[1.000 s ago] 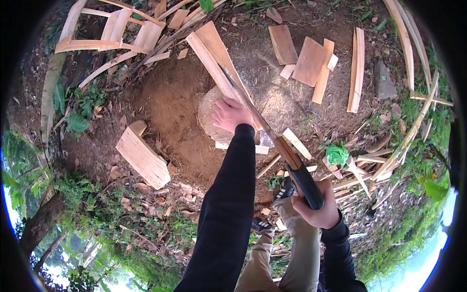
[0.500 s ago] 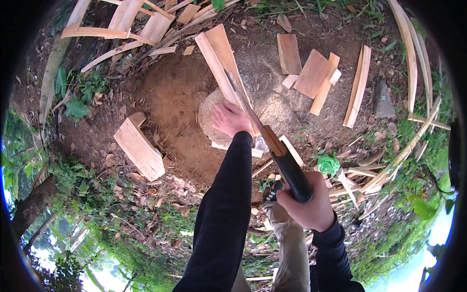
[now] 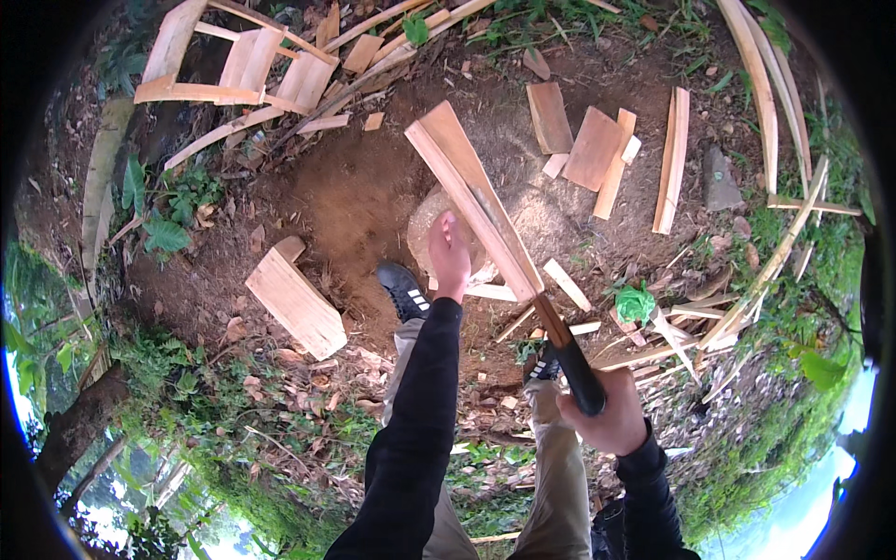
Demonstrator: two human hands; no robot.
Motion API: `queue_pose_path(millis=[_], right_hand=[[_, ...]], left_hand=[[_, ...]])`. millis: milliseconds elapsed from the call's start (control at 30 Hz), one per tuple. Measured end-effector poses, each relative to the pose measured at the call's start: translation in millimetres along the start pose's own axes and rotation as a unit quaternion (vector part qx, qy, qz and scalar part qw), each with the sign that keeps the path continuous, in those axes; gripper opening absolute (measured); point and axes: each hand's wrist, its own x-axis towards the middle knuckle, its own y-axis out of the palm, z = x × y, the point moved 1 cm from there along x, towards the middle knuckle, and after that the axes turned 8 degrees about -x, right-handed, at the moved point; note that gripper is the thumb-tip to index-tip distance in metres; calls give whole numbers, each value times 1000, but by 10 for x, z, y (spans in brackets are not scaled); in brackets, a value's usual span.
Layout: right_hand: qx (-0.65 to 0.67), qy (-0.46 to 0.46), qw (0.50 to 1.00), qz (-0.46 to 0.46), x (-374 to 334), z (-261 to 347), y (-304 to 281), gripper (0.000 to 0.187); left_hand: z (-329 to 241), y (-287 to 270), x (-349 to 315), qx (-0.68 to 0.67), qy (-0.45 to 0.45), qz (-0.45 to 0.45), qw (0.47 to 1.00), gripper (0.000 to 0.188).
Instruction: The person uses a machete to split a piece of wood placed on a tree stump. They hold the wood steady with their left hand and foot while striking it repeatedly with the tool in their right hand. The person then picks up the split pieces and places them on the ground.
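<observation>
My right hand [image 3: 611, 415] grips the black handle of a long-bladed knife like a machete [image 3: 581, 371], low on the right. Its blade runs into a split wooden board [image 3: 471, 205], which slants up and left over the round chopping stump [image 3: 422, 224]. Most of the blade is hidden by the wood. My left hand [image 3: 450, 263] is off the board, just left of it and over the stump, with the fingers stretched out and holding nothing.
A thick wood block [image 3: 299, 299] lies on the left. Several flat pieces, including a brown board [image 3: 594, 149] and a long strip [image 3: 672, 159], lie beyond the stump to the right. A grey stone [image 3: 721, 179] and a crumpled green thing [image 3: 635, 304] are farther right. My shoe [image 3: 403, 289] stands near the stump.
My left hand has let go of the board and moved slightly down, its fingers opening. The board has shifted down and right along the blade, now covering most of it.
</observation>
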Motion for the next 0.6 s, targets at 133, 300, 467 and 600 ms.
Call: queue_pose_path(millis=[133, 300, 467, 600], right_hand=[[31, 14, 999, -3, -465, 203, -119, 22], [24, 48, 996, -66, -969, 468, -199, 26], [167, 184, 968, -44, -1207, 676, -372, 26], [94, 136, 986, 5, -1490, 1021, -561, 28]], left_hand=[[-455, 63, -134, -70, -166, 85, 980, 46], [-745, -77, -382, -71, -97, 80, 989, 26], [-974, -148, -903, 75, -8, -12, 997, 26], [-974, -339, -1080, 86, 23, -22, 996, 28]])
